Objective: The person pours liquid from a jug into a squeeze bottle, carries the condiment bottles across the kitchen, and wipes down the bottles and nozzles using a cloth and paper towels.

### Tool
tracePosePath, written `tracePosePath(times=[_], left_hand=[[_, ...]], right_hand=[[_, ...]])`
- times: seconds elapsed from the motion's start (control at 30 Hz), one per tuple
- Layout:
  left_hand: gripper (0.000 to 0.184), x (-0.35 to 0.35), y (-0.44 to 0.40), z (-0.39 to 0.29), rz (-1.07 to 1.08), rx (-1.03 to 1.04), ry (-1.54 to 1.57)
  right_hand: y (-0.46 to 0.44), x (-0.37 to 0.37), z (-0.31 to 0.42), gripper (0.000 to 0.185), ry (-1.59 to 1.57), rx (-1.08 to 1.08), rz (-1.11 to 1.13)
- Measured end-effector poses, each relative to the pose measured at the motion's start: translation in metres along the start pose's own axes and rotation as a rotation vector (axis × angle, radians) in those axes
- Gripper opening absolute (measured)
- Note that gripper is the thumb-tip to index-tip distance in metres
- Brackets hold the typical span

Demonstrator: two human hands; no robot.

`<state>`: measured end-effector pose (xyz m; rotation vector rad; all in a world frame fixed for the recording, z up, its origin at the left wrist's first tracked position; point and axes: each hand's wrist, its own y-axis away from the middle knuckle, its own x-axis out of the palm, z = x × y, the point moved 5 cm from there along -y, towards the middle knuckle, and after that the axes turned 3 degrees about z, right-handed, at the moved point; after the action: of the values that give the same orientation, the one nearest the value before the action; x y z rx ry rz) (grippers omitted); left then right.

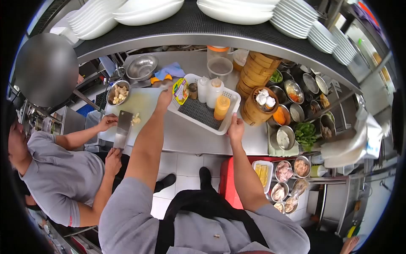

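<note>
Left edge: co-worker in a grey shirt (pixel 67 169), one hand (pixel 113 161) at the handle end of a broad steel cleaver (pixel 123 129), the other (pixel 108 122) near its blade. Blade lies over a pale cutting board (pixel 146 101), chopped pale-yellow pieces (pixel 135 119) just beside it. Behind, a round steel bowl (pixel 110 97) of pale chunks, then a wider shiny steel bowl (pixel 142 67) and a crumpled blue cloth (pixel 171 70). Next, the wearer's left hand (pixel 166 96), at the left end of a white rectangular plastic tray (pixel 232 100) — fingertips blurred, near the yellow-and-green printed packet (pixel 181 91); cannot tell whether they close on rim or packet. Tray sits slantwise between the two hands, over the steel counter (pixel 182 137). Inside, left to right: packet, small dark jar (pixel 193 90), two white squeeze bottles (pixel 215 92), one orange-yellow squeeze bottle (pixel 222 107), above a dark ribbed mat (pixel 192 111). Right hand (pixel 236 128) at the tray's right end, below the far corner — fingers narrow, holding the rim. Farther right, round tan bamboo steamers (pixel 253 115), the front one with white dumplings (pixel 265 100), then leafy greens (pixel 305 134).
</note>
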<state>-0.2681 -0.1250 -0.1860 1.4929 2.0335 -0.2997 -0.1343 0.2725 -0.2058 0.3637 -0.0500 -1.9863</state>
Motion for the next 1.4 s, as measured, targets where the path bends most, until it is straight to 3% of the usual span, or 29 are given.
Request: tracePosePath(times=[0.07,0.17,0.3,0.47,0.57,0.63,0.77,0.8,0.93,0.97,1.1,1.17,1.3,1.33,1.4], left_hand=[[0.083,0.000,0.004,-0.019,0.023,-0.037,0.002],[0.085,0.005,0.007,-0.029,0.048,-0.037,-0.089],[0.084,-0.003,0.039,-0.031,-0.221,-0.091,0.003],[0.082,-0.052,0.157,-0.050,-0.228,-0.127,0.054],[0.080,-0.060,0.235,-0.002,-0.251,-0.154,0.205],[0.077,-0.065,0.302,0.033,-0.454,-0.131,0.201],[0.068,-0.101,0.453,0.081,-0.360,-0.333,0.215],[0.068,-0.112,0.490,0.100,-0.443,-0.352,0.222],[0.064,-0.160,0.651,0.168,-0.622,-0.477,0.306],[0.064,-0.172,0.696,0.187,-0.678,-0.536,0.337],[0.063,-0.215,0.873,0.248,-1.010,-0.690,0.380],[0.063,-0.237,0.954,0.259,-1.173,-0.725,0.363],[0.064,-0.263,1.077,0.287,-1.428,-0.948,0.397],[0.064,-0.273,1.103,0.300,-1.501,-0.999,0.417],[0.066,-0.279,1.165,0.343,-1.660,-1.043,0.478]], right_hand=[[-0.011,0.009,0.012,0.056,0.139,-0.150,-0.169],[-0.012,0.018,0.024,0.048,0.249,-0.148,-0.127],[0.003,0.010,0.022,0.040,0.079,-0.216,-0.039],[0.055,-0.034,0.041,0.034,0.020,-0.300,0.000],[0.098,-0.066,0.038,0.033,0.125,-0.324,0.122],[0.126,-0.080,0.021,0.033,0.178,-0.373,0.183],[0.201,-0.091,-0.020,0.034,0.292,-0.538,0.333],[0.245,-0.089,-0.002,0.030,0.190,-0.324,0.440],[0.350,-0.075,-0.059,0.030,0.130,-0.280,0.740],[0.383,-0.071,-0.071,0.030,0.140,-0.286,0.793],[0.516,-0.031,-0.076,0.034,0.325,-0.641,1.084],[0.589,-0.011,-0.086,0.033,0.246,-0.537,1.212],[0.718,0.038,-0.097,0.032,0.183,-0.577,1.554],[0.760,0.049,-0.080,0.034,0.275,-0.732,1.570],[0.848,0.075,-0.091,0.038,0.211,-0.607,1.753]])
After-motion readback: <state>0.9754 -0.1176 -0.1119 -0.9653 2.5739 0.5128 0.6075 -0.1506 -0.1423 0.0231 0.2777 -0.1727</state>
